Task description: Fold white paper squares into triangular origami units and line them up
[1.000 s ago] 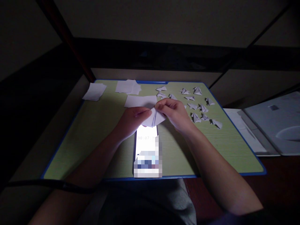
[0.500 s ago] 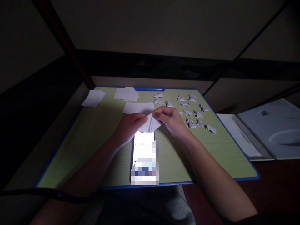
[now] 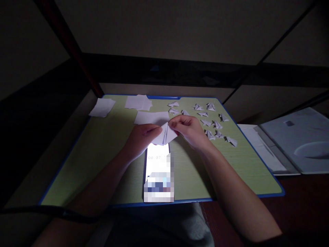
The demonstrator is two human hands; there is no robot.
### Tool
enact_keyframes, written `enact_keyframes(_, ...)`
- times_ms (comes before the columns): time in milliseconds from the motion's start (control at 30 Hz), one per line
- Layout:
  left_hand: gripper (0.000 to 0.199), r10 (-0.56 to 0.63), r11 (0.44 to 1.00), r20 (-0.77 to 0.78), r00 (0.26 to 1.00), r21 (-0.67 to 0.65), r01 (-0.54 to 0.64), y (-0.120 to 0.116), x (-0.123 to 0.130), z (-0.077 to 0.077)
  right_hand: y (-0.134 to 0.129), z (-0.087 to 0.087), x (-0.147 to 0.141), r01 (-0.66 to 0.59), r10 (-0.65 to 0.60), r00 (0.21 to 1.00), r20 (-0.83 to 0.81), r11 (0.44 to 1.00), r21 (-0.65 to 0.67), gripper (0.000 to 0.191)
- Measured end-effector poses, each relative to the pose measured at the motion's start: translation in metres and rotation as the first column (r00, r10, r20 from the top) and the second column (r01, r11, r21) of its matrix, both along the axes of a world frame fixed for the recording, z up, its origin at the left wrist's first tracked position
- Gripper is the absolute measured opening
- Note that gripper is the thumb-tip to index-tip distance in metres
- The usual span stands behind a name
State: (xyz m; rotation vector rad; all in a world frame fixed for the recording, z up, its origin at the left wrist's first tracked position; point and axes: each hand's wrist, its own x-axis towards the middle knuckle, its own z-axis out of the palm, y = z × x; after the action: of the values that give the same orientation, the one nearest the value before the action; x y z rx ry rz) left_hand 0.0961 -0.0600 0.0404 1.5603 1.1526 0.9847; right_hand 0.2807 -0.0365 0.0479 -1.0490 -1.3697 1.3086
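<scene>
A small folded white paper (image 3: 165,135) with creases running down its middle is held above the top end of a lit phone (image 3: 158,164). My left hand (image 3: 141,140) pinches its left side between thumb and fingers. At its upper right, my right hand (image 3: 188,129) grips the paper near the pointed tip. Just behind my hands lies a white sheet (image 3: 151,117). Several small folded paper pieces (image 3: 217,124) are spread over the right back part of the green table (image 3: 108,154).
Two stacks of white paper, one at the far left corner (image 3: 102,107) and another at the back (image 3: 137,102), rest on the table. A white box-like object (image 3: 298,140) stands beyond the right edge. A dark cable (image 3: 64,213) crosses the lower left.
My right hand has shifted slightly to the right, uncovering more of the paper's tip. My left hand has barely moved and keeps its hold.
</scene>
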Motion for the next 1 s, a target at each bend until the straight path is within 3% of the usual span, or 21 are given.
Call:
enact_keyframes(367, 0.021, 0.031, 0.999, 0.086, 0.996, -0.035, -0.028, -0.0024, 0.0037, 0.0007, -0.0027, -0.0011, -0.0032, 0.009, -0.013, 0.998, 0.059, 0.998, 0.068, 0.02)
enact_keyframes(1000, 0.026, 0.003, 1.0, 0.003, 1.0, 0.007, -0.003, -0.0014, 0.0039, -0.0004, -0.0046, -0.0019, -0.0071, 0.02, -0.02, 1.0, 0.007, 0.998, 0.055, 0.015)
